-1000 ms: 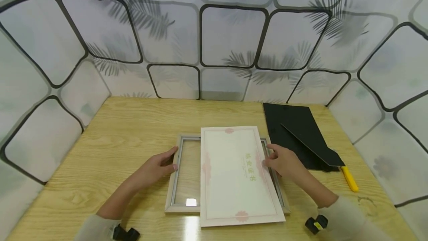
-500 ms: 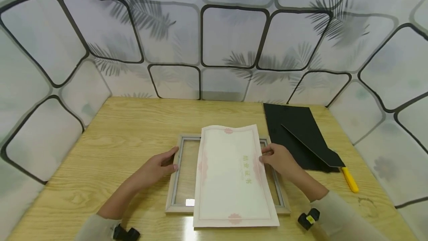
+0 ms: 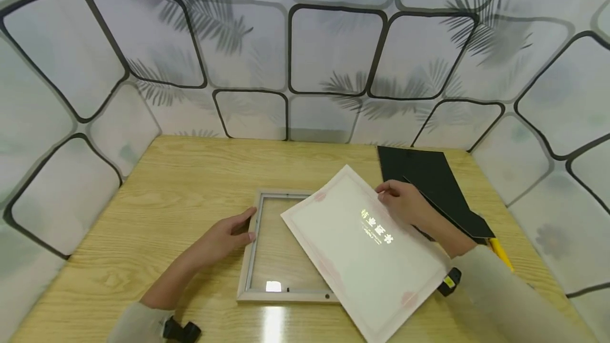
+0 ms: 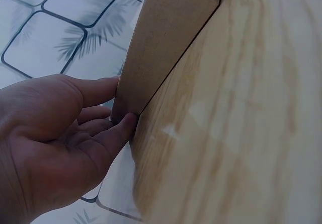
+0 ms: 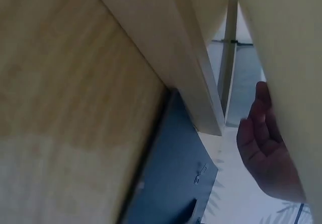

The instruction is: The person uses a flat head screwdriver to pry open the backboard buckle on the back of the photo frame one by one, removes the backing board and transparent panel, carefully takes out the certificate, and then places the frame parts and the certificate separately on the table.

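Fingers [image 3: 387,190] pinching certificate [image 3: 367,250] edge (right hand [image 3: 405,206]), over frame [image 3: 248,258]

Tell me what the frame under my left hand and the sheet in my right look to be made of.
Frame: pale wood or wood-look moulding, matte, with a glossy clear pane, judging by the glare spot. Certificate: stiff glossy paper or card, probably; its gold lettering glints. Left hand rests on the frame; right hand holds the certificate.
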Demonstrator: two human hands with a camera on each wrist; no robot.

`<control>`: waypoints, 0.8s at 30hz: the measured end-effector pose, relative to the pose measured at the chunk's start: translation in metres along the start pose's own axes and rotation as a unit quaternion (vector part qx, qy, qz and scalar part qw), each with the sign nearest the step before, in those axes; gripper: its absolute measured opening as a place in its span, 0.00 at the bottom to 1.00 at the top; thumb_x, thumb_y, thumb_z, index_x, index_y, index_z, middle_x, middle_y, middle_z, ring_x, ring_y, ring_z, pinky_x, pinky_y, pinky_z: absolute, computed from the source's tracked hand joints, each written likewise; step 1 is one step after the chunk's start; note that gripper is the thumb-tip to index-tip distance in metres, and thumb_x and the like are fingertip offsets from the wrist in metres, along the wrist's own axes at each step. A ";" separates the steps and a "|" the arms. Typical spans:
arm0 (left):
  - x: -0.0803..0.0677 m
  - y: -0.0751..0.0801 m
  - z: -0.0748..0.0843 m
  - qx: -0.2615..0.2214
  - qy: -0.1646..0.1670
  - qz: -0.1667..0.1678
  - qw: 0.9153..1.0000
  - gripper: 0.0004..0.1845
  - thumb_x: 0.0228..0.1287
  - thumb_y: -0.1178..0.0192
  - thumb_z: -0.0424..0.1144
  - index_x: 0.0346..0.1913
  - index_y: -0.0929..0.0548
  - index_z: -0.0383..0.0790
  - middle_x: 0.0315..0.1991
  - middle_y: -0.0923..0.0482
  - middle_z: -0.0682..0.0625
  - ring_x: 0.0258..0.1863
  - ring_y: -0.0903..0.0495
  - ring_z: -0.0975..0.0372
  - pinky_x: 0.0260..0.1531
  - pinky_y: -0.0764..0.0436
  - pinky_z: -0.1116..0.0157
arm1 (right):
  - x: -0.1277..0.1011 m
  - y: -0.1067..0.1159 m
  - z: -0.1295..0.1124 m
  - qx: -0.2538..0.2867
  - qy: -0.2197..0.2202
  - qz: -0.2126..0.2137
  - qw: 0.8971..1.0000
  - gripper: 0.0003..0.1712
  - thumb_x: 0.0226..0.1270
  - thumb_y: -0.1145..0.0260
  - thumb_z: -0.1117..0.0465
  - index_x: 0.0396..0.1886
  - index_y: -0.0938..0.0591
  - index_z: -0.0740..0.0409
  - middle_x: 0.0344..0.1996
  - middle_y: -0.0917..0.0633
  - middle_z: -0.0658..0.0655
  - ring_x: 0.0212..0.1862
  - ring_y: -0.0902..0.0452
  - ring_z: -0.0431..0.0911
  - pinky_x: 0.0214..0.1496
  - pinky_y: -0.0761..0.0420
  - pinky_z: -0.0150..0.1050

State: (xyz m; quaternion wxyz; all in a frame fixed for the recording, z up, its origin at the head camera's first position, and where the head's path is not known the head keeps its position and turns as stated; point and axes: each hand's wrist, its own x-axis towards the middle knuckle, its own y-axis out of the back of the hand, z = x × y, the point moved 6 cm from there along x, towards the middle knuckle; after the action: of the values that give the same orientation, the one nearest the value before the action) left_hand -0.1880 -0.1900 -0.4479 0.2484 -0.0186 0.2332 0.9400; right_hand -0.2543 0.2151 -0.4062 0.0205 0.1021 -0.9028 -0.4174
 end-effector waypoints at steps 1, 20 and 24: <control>0.000 0.000 -0.001 -0.001 0.001 0.000 1.000 0.38 0.77 0.43 0.43 0.80 0.47 0.36 0.81 0.51 0.41 0.79 0.50 0.46 0.75 0.43 0.45 | 0.007 0.001 -0.002 -0.006 0.013 -0.007 1.000 0.12 0.76 0.39 0.61 0.53 0.17 0.59 0.48 0.14 0.60 0.44 0.22 0.49 0.44 0.21 0.38; 0.001 0.001 -0.002 0.007 0.001 0.002 1.000 0.38 0.76 0.43 0.44 0.80 0.47 0.38 0.81 0.51 0.41 0.80 0.52 0.46 0.75 0.45 0.44 | -0.044 0.020 0.033 0.058 -0.030 -0.046 0.997 0.32 0.76 0.40 0.45 0.68 0.25 0.63 0.63 0.21 0.66 0.57 0.20 0.57 0.53 0.16 0.45; 0.001 0.000 0.000 0.006 0.002 0.001 1.000 0.38 0.77 0.43 0.44 0.80 0.48 0.38 0.81 0.51 0.41 0.80 0.52 0.45 0.75 0.44 0.44 | -0.073 0.019 0.043 0.070 -0.050 -0.029 0.996 0.32 0.75 0.38 0.46 0.67 0.25 0.63 0.60 0.19 0.66 0.55 0.19 0.54 0.45 0.15 0.37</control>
State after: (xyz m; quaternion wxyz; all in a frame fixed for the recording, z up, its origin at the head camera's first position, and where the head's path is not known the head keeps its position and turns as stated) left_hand -0.1888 -0.1901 -0.4479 0.2471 -0.0183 0.2393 0.9388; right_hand -0.1910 0.2742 -0.4161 -0.0436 0.1085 -0.9265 -0.3577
